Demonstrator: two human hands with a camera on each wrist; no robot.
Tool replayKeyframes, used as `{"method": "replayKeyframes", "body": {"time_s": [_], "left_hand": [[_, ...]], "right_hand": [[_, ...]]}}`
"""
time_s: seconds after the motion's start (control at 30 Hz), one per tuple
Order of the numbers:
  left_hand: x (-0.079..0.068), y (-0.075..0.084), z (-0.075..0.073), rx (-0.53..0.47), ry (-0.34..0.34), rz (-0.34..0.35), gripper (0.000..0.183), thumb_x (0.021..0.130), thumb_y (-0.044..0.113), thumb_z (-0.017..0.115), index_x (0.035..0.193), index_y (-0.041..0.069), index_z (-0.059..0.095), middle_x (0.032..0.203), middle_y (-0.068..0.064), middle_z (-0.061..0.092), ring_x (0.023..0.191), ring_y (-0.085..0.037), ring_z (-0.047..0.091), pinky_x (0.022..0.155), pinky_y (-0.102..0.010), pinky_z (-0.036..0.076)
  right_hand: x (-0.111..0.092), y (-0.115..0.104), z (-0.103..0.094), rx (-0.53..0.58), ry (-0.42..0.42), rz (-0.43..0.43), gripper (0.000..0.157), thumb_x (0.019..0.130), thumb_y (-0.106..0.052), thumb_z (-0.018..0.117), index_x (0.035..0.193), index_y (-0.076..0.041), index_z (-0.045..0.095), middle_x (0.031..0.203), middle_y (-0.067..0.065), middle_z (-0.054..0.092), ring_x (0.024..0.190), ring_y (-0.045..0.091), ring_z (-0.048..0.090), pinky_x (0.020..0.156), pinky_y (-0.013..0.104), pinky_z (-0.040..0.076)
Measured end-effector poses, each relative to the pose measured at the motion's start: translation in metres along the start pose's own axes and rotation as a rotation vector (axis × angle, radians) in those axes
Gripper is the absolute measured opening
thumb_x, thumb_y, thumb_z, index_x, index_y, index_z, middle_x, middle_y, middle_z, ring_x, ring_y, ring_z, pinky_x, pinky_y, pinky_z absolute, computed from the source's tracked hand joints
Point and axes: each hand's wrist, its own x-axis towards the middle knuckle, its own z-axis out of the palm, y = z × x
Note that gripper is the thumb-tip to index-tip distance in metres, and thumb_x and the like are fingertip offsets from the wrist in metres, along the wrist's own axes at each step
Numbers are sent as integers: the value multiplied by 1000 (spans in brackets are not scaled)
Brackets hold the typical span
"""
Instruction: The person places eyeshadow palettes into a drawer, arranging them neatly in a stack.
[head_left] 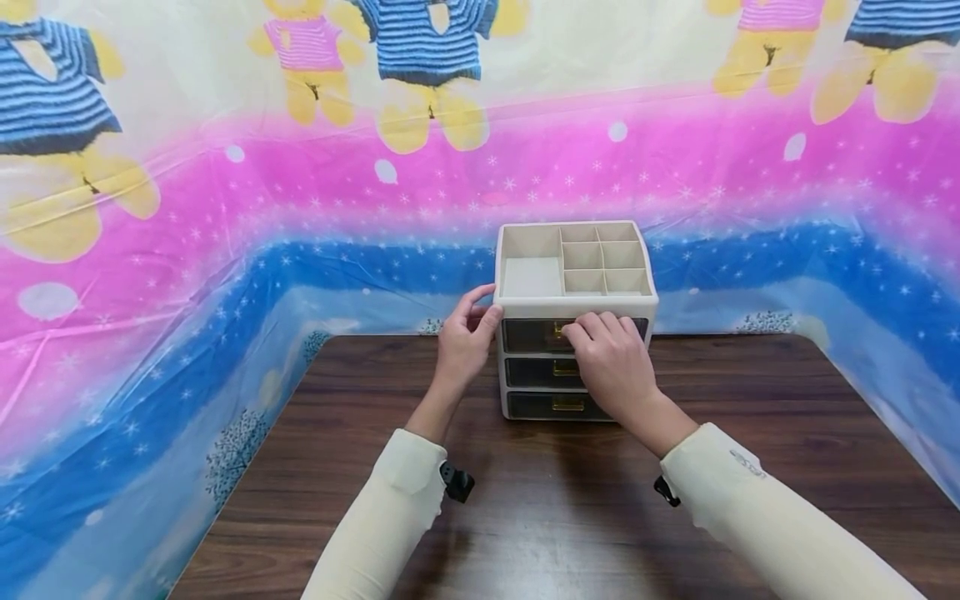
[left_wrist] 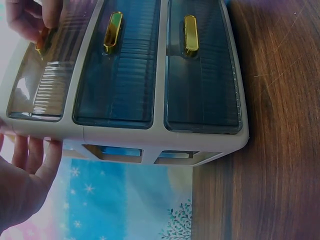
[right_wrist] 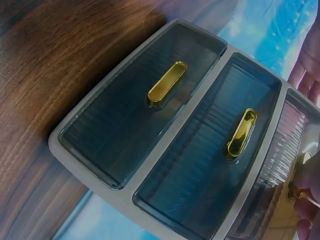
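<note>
A cream desktop organizer (head_left: 574, 307) with three dark see-through drawers stands upright on the table. My right hand (head_left: 617, 360) pinches the gold handle (head_left: 558, 331) of the top drawer (head_left: 528, 335), which sits flush in the frame. In the right wrist view, fingertips (right_wrist: 311, 172) and thumb meet at that handle. My left hand (head_left: 467, 340) rests against the organizer's left side near the top, its thumb at the front corner. Its fairly straight fingers (left_wrist: 36, 156) touch the side wall in the left wrist view. The middle drawer (left_wrist: 117, 75) and bottom drawer (left_wrist: 200, 85) are closed.
The organizer's top has one large compartment (head_left: 531, 275) and several small ones (head_left: 583, 282), all without contents. Dark wood-grain tabletop (head_left: 555, 517) spreads in front and to both sides. A patterned cloth backdrop (head_left: 420, 200) hangs close behind and around the table.
</note>
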Motion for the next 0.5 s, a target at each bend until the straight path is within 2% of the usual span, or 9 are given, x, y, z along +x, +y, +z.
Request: {"method": "replayKeyframes", "body": {"time_s": [0.13,0.23,0.4,0.5], "left_hand": [[6,-17,3,-16,5,-2,39,96,26,58,133,15,56,111,-19,67,93,-32,64,69,-25,49],[10,-31,4,-20,13,5,39,95,32,58,133,21,56,111,-16,68,91,-28,64,69,-26,50],[11,-36,-1,1,17,-1,36,95,36,59,130,29,57,109,-9,69,89,-20,64,71,-28,53],[8,-36,-7,67,-13,-39,35,95,34,58,130,30,57,110,-7,68,93,-19,65,76,-32,55]], "right_hand": [[1,1,1,3,-17,16,7,91,-6,62,93,-8,68,89,7,69,83,28,64,64,40,47],[3,1,-3,38,-62,23,9,88,-8,65,95,-9,69,90,7,69,83,28,63,64,40,48],[4,3,-19,158,-176,33,21,81,-16,70,101,-10,71,97,7,70,90,27,63,73,44,52],[-5,9,-27,218,-190,52,23,82,-19,69,103,-11,71,101,6,70,95,27,63,79,46,51]]}}
